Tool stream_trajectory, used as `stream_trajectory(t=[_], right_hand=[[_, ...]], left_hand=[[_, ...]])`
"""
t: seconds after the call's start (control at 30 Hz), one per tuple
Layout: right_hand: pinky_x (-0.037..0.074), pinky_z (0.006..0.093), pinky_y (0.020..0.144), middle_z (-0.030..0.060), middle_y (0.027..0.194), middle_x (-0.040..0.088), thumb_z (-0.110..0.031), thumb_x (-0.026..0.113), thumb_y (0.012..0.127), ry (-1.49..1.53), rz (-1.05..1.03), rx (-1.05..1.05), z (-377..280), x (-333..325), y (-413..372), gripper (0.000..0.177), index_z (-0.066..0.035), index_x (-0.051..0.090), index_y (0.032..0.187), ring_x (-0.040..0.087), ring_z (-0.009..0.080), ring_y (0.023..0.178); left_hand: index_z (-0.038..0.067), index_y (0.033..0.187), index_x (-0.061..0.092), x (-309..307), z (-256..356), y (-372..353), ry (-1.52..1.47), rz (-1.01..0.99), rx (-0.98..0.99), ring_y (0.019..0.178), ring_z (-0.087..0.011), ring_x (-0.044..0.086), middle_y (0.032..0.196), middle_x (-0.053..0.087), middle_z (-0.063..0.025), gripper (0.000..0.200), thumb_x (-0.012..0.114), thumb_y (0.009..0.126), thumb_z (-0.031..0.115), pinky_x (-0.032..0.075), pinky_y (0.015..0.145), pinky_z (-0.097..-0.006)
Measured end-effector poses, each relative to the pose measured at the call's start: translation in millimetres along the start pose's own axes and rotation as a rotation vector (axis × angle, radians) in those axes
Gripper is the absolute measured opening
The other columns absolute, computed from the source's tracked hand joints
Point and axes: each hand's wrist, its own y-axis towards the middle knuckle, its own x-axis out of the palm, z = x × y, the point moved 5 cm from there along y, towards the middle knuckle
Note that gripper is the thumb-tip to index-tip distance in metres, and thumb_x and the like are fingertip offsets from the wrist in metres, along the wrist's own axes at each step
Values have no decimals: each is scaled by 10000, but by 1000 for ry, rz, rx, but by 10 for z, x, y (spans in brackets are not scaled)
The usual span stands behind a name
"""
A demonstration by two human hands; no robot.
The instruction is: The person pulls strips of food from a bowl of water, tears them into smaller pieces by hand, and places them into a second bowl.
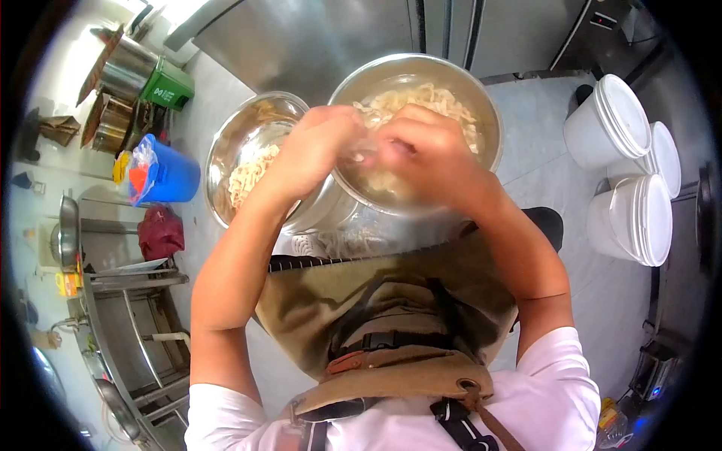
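Note:
My left hand (325, 143) and my right hand (427, 143) meet in the air over the two metal bowls, fingers curled together. Between the fingertips is a small, pale, wet-looking piece, too blurred to name. Below and to the right stands a large steel bowl (492, 128) with cloudy liquid and pale food pieces (429, 98). At the left, partly behind my left forearm, a second steel bowl (218, 161) holds smaller pale strips (252, 174). My right hand is smeared by motion, and its fingers are partly hidden.
Several white lidded buckets (613, 120) stand on the right. A blue bin (177, 171), a green container (167, 84) and steel pots (129, 66) are on the left, with a metal rack (139, 282) nearer me. Steel cabinet fronts (316, 45) rise behind the bowls.

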Motion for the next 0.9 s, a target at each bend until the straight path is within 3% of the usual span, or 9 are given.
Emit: stream_trajectory(t=[0.23,0.33,0.43,0.53,0.6,0.63,0.8,0.87,0.9], right_hand=[[441,268,544,64,695,576,-35,651,783,56,103,161,264,38,-161,44,-17,670,818,539,124,596],[456,270,551,68,702,602,-60,653,820,61,196,239,433,103,-327,51,-17,678,832,549,109,595],[474,276,567,82,721,626,-92,668,844,25,210,548,609,114,-578,81,-12,683,851,585,123,617],[473,292,558,98,709,630,-106,683,845,62,11,282,230,441,-709,97,-11,688,867,611,179,622],[473,318,562,117,698,623,-137,677,853,50,-208,162,102,929,-897,121,-16,686,859,610,232,622],[473,331,565,126,692,620,-152,674,858,57,-308,84,80,1180,-986,135,-18,685,856,609,259,622],[472,433,628,171,719,604,-254,688,821,-93,-878,646,1235,2461,-1826,209,-46,689,846,603,343,662],[488,438,670,176,761,638,-255,711,784,-97,-1002,666,1726,2944,-2233,235,-29,688,847,633,338,719],[495,439,696,182,774,647,-255,712,777,-130,-1005,492,1991,3167,-2544,239,-23,684,831,641,337,748]], left_hand=[[6,720,521,-57,-109,-48,-660,23,-36,866,-332,644,822,622,-172,168,419,800,114,561,777,-461],[34,727,516,-194,-263,-45,-749,-32,-66,1020,-471,593,995,630,-324,196,379,772,168,507,868,-574],[32,751,513,-341,-410,-92,-879,-3,-42,979,-434,622,965,631,-314,164,433,822,157,538,832,-551],[34,777,503,-432,-472,-214,-542,308,-9,912,-372,658,921,645,-259,168,535,862,175,572,780,-500],[24,822,495,-603,-733,-180,-198,225,56,843,-307,678,894,658,-174,221,637,858,188,593,763,-449],[30,786,496,-620,-798,-227,-237,251,50,796,-264,668,859,656,-144,219,653,834,174,580,722,-411],[76,690,503,-968,-557,-399,181,145,-89,747,-161,578,792,603,-98,171,609,785,171,466,609,-286],[71,686,485,-1061,-783,-368,157,193,103,730,-171,591,770,606,-99,177,631,765,132,476,607,-281],[61,698,490,-1076,-921,-324,151,238,173,720,-181,606,756,612,-104,178,650,755,115,488,609,-284]])
